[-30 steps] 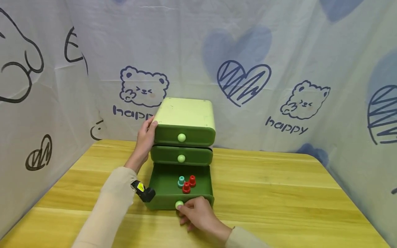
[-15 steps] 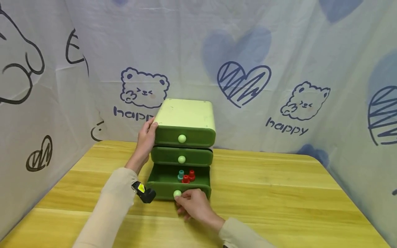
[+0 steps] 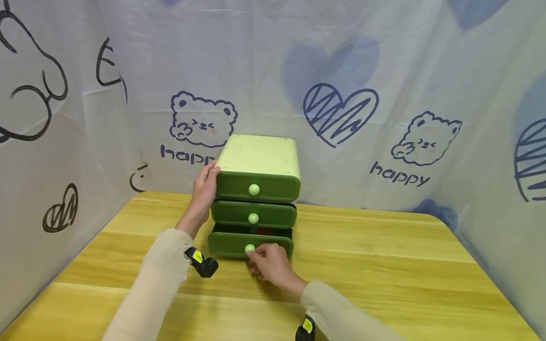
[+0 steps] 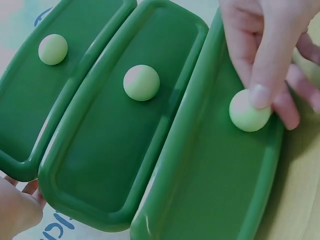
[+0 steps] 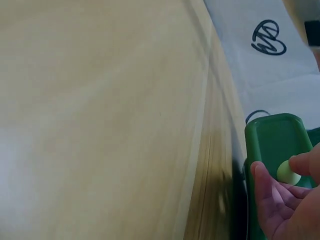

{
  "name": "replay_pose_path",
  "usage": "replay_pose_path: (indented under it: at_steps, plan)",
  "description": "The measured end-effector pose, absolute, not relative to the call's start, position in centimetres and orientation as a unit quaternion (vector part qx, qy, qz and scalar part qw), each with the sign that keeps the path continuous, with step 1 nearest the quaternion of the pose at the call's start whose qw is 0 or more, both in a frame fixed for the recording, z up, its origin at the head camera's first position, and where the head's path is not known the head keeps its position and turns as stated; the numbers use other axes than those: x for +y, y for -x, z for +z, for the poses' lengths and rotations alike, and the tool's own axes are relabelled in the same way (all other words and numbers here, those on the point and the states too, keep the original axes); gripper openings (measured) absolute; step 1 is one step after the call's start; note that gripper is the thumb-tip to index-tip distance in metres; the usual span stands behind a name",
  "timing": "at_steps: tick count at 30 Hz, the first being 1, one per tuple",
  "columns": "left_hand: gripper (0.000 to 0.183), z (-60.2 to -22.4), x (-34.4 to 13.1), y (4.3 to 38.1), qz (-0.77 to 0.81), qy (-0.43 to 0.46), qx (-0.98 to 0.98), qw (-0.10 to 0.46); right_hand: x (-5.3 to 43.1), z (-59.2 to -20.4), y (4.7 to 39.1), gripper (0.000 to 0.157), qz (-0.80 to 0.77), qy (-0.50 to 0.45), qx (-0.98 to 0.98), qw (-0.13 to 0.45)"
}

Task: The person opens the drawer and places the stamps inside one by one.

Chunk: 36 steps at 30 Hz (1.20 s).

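A small cabinet (image 3: 259, 154) with a pale yellow-green top and green drawers stands on the wooden table. In the head view my left hand (image 3: 204, 189) rests against its left side, up by the top drawer (image 3: 232, 184). My right hand (image 3: 274, 266) pinches the round light-green knob (image 4: 245, 116) of the bottom drawer (image 3: 228, 244) between thumb and fingers. That drawer sticks out a little past the others. Through the narrow gap above its front, bits of red pegs (image 3: 264, 231) show; the rest of them is hidden.
The middle drawer (image 3: 230, 214) sits just above the bottom one, its knob (image 4: 141, 82) untouched. Behind the table (image 3: 384, 265) hangs a pale cloth (image 3: 273, 71) with hearts and bear drawings, close to the cabinet's back; cloth also stands along both sides.
My right hand has pushed the bottom drawer inward, away from me, so the pegs inside have slid mostly out of sight. The left hand has stayed at the cabinet's side.
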<state>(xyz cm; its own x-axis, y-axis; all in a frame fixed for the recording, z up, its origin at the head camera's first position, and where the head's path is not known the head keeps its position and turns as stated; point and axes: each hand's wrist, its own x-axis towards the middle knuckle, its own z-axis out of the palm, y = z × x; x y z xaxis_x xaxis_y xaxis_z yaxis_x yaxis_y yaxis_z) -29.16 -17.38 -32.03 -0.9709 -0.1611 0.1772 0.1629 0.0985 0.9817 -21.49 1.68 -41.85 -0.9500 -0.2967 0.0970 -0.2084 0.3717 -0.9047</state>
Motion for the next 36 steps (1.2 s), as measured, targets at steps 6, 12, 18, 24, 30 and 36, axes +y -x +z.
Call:
replay_pose_path:
  at_steps: [6,12,18,24,30,36]
  plan:
    - [0.056,-32.1,-17.3,29.2,-0.676,0.002,-0.727,0.123,1.6,-42.2,22.6,0.025,-0.536,0.158,0.829,0.028]
    - [0.056,-32.2,-17.4,29.3,-0.674,0.001,-0.728,0.127,1.4,-42.4,23.5,0.025,-0.535,0.157,0.83,0.021]
    - [0.056,-32.1,-17.4,29.3,-0.671,0.002,-0.73,0.13,1.2,-42.5,24.2,0.024,-0.534,0.15,0.832,0.017]
    - [0.055,-32.2,-17.4,29.3,-0.669,0.002,-0.731,0.133,1.3,-42.7,24.7,0.025,-0.511,0.166,0.844,0.003]
    - [0.056,-31.9,-17.4,29.2,-0.669,0.003,-0.732,0.133,1.5,-42.5,25.2,0.026,-0.428,0.206,0.879,-0.04]
    - [0.055,-32.0,-17.4,29.1,-0.681,-0.002,-0.722,0.12,1.6,-42.5,25.8,0.026,-0.407,0.204,0.889,-0.047]
